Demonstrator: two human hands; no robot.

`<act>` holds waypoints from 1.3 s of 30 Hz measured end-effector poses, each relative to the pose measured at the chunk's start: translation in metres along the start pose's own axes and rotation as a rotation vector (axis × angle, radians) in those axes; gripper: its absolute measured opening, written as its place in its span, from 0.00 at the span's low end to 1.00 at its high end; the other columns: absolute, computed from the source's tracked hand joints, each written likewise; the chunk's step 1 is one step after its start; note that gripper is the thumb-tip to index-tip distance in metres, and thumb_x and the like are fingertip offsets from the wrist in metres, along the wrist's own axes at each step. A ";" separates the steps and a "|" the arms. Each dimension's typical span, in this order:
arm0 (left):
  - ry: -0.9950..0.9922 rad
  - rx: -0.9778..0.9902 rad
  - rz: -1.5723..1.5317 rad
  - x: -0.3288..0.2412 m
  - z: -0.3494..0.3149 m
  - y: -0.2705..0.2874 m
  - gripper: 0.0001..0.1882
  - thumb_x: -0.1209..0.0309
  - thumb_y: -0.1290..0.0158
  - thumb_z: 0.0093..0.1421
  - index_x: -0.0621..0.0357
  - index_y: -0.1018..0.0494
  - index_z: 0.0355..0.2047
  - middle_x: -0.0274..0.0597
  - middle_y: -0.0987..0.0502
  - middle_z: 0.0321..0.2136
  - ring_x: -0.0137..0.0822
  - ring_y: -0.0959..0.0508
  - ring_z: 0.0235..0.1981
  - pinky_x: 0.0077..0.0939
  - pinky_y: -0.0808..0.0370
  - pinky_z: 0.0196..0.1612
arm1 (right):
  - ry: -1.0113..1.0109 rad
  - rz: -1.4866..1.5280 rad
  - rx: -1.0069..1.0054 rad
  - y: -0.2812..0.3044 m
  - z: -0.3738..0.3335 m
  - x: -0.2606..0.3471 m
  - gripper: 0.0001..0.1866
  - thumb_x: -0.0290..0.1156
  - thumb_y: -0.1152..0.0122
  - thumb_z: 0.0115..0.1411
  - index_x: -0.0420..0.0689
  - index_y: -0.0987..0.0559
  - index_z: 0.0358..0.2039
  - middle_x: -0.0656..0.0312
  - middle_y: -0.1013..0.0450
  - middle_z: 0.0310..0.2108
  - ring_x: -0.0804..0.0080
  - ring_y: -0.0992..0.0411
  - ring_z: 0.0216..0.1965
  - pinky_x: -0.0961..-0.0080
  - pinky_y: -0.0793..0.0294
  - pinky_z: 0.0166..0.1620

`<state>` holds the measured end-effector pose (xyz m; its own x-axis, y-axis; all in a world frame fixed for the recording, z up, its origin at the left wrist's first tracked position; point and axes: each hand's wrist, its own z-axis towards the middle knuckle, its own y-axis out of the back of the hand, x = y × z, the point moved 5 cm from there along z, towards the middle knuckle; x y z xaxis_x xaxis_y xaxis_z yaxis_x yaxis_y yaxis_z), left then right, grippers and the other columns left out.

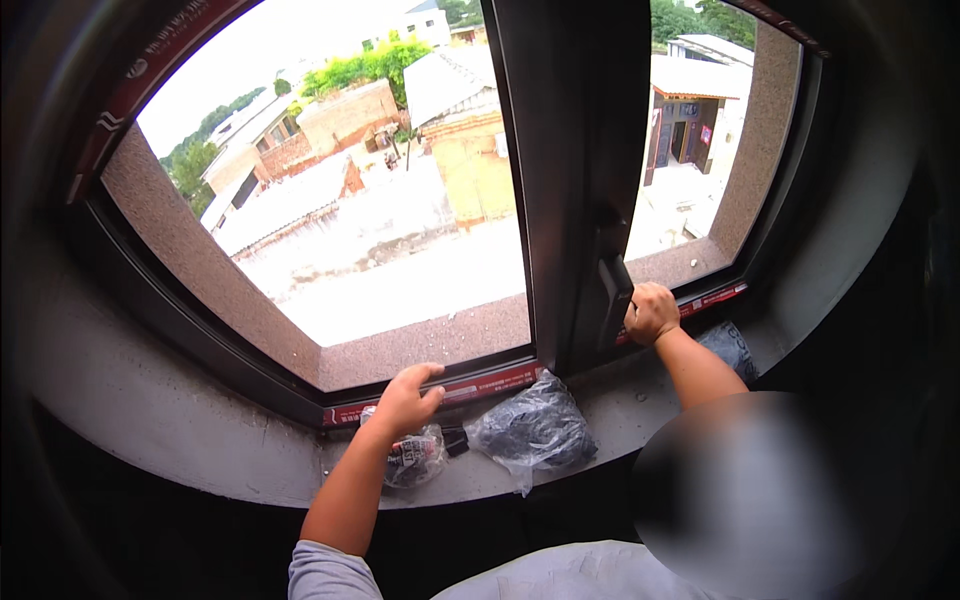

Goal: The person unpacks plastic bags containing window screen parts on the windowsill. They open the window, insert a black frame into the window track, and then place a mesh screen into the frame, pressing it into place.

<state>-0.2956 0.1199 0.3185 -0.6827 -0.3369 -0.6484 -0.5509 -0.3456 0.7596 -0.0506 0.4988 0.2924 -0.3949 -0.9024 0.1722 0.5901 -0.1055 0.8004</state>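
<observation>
My left hand (410,399) is held over the inner sill at the foot of the large pane, thumb and fingers apart, with nothing in it. Its fingertips are close to the lower frame strip (490,383), which carries red tape; whether they touch is unclear. Below this hand lies a clear plastic bag (418,458) with dark contents. My right hand (652,312) is closed at the black window handle (614,288) on the dark upright of the frame. Its fingertips are hidden behind the handle's right side. A blurred patch covers my right elbow.
On the grey sill (225,455) sit a larger clear bag of dark material (535,425) and a small black piece (455,441). Another dark wrapped bundle (728,347) lies at the right. Beyond the opening are a speckled stone outer ledge (430,350) and rooftops.
</observation>
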 end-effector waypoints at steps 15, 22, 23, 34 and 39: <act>-0.589 -0.726 0.070 -0.264 0.059 0.121 0.50 0.57 0.30 0.53 0.66 0.45 0.68 0.62 0.36 0.64 0.54 0.35 0.66 0.47 0.34 0.66 | -0.221 1.640 -0.122 0.161 0.171 0.117 0.25 0.46 0.61 0.74 0.38 0.27 0.56 0.57 0.25 0.46 0.68 0.26 0.48 0.70 0.28 0.55; -0.387 -1.189 0.114 -0.366 0.118 0.118 0.64 0.53 0.35 0.51 0.66 0.67 0.72 0.70 0.56 0.70 0.63 0.49 0.71 0.53 0.41 0.70 | 0.152 0.929 -0.174 0.229 0.211 0.158 0.32 0.37 0.31 0.60 0.35 0.32 0.60 0.52 0.26 0.54 0.65 0.27 0.55 0.73 0.28 0.59; -0.357 -1.231 0.137 -0.369 0.124 0.112 0.64 0.53 0.35 0.51 0.66 0.68 0.73 0.70 0.57 0.70 0.63 0.50 0.71 0.53 0.41 0.71 | 0.134 0.852 -0.198 0.235 0.208 0.158 0.34 0.39 0.30 0.59 0.34 0.32 0.60 0.52 0.26 0.54 0.64 0.27 0.56 0.72 0.28 0.59; -0.376 -1.242 0.116 -0.380 0.130 0.103 0.68 0.47 0.31 0.47 0.62 0.65 0.73 0.67 0.56 0.71 0.62 0.48 0.71 0.56 0.39 0.69 | -0.245 0.189 -0.401 0.221 0.212 0.121 0.22 0.44 0.31 0.58 0.40 0.24 0.44 0.51 0.23 0.41 0.54 0.24 0.48 0.62 0.23 0.49; -0.459 -1.221 0.074 -0.351 0.131 0.117 0.59 0.41 0.43 0.58 0.64 0.62 0.73 0.69 0.57 0.71 0.67 0.49 0.70 0.57 0.46 0.71 | 0.078 0.412 -0.795 0.199 0.178 0.161 0.15 0.33 0.40 0.62 0.42 0.26 0.47 0.51 0.28 0.40 0.51 0.26 0.44 0.60 0.25 0.47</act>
<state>-0.1833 0.3121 0.6418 -0.9267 -0.1453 -0.3464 0.1176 -0.9880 0.0998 -0.1219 0.4072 0.5813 -0.0119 -0.9555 0.2949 0.9990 0.0015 0.0454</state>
